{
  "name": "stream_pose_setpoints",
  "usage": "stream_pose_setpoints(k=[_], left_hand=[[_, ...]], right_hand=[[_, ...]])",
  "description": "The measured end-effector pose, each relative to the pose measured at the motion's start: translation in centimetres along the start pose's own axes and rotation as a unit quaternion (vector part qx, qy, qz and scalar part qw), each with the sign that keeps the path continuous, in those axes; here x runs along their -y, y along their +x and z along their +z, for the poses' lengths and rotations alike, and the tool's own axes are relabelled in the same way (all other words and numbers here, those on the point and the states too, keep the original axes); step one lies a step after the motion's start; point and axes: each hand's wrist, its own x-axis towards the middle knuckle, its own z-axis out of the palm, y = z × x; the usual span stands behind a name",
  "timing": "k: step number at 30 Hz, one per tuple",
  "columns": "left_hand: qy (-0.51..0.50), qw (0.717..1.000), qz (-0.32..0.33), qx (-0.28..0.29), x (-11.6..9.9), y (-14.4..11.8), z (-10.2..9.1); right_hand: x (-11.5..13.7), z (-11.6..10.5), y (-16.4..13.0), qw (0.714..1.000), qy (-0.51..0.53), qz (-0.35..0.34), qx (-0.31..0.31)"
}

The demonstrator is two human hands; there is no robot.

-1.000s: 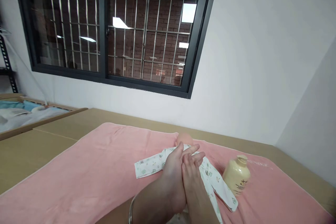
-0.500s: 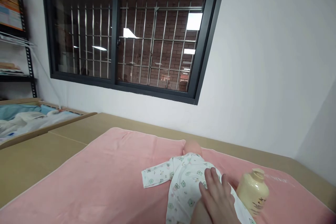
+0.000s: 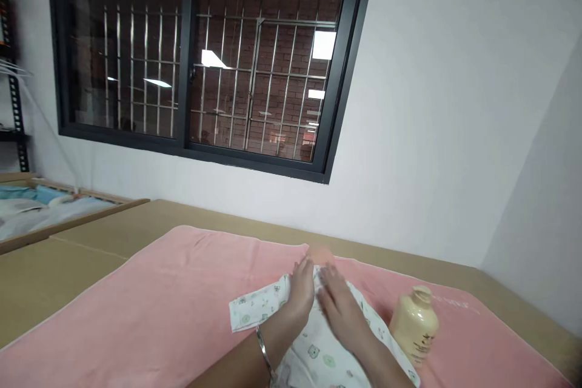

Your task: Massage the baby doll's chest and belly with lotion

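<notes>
Pink towelling covers the middle of the tan bed: a pink towel (image 3: 150,315) spread flat, and on it lies a baby doll (image 3: 322,254) dressed in a white printed romper (image 3: 318,348); the doll lies lengthwise away from the camera, its bare head at the far end of the towel, one empty sleeve (image 3: 254,310) stretched out to the left of its body. Both hands rest on the doll's chest, just below the head; the left hand (image 3: 302,285) lies flat and open, fingers together and pointing toward the head, a thin metal bangle (image 3: 262,347) round its wrist; the right hand (image 3: 339,306) lies beside it, touching or nearly touching, palm down and open with fingers spread over the cloth; neither hand grips anything. Right of the doll, close to its side and apart from the right hand, a cream-yellow bottle (image 3: 414,324) stands upright on the towel, its cap on. Far left of the doll, beyond the towel's edge, a wooden-rimmed cot (image 3: 68,218) holds pale blue and white bedding. Behind the doll's head the white wall rises to a black-framed barred window (image 3: 200,60).
</notes>
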Motion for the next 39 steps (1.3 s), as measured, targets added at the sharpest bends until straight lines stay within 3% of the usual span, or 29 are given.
stream_pose_setpoints(k=[2, 4, 7, 9, 12, 14, 17, 20, 24, 26, 30, 32, 34, 39], left_hand=[[0.139, 0.987, 0.059, -0.052, 2.5, 1.4, -0.1], [0.257, 0.958, 0.104, -0.077, 4.6, 2.1, -0.4], [0.302, 0.937, 0.152, -0.088, 6.5, 2.1, -0.7], [0.299, 0.935, 0.167, -0.095, 7.0, 2.0, -0.8], [0.289, 0.937, 0.167, -0.106, 7.4, 1.9, -0.9], [0.284, 0.936, 0.175, -0.112, 7.4, 1.8, -1.0], [0.286, 0.931, 0.194, -0.119, 7.5, 1.8, -1.0], [0.293, 0.926, 0.207, -0.119, 7.6, 1.8, -1.0], [0.317, 0.911, 0.238, -0.110, 7.6, 1.6, -1.2], [0.336, 0.900, 0.254, -0.109, 7.5, 1.5, -1.2], [0.382, 0.877, 0.276, -0.094, 7.2, 1.2, -0.9], [0.388, 0.874, 0.278, -0.092, 7.3, 1.3, -0.8], [0.383, 0.876, 0.281, -0.084, 7.4, 1.3, -0.9], [0.347, 0.878, 0.329, -0.013, 7.6, 1.1, -1.2]], right_hand=[[-0.5, 0.5, 0.4, 0.997, -0.020, -0.020, 0.074], [-0.6, 0.7, 0.5, 0.995, -0.048, 0.025, 0.082], [-0.1, 0.8, 0.1, 0.983, -0.113, 0.140, 0.047], [0.6, 0.8, -0.2, 0.981, -0.138, 0.128, 0.053], [0.9, 0.4, 0.0, 0.990, -0.088, -0.015, 0.106], [0.3, 0.0, 0.5, 0.989, -0.040, -0.066, 0.123], [-0.8, -0.2, 1.0, 0.995, -0.042, 0.018, 0.086], [-0.3, 0.4, 0.3, 0.989, -0.097, 0.101, 0.058], [1.3, 1.1, -0.4, 0.991, -0.086, -0.015, 0.103], [0.8, 1.0, 0.1, 0.993, -0.060, -0.037, 0.091], [-2.0, 0.9, 1.3, 0.995, -0.064, 0.081, 0.010], [-2.6, 0.9, 1.3, 0.990, -0.098, 0.105, -0.006], [-2.1, 1.0, 0.7, 0.989, -0.128, 0.069, -0.007], [0.4, 0.4, -0.3, 0.986, -0.058, -0.154, 0.018]])
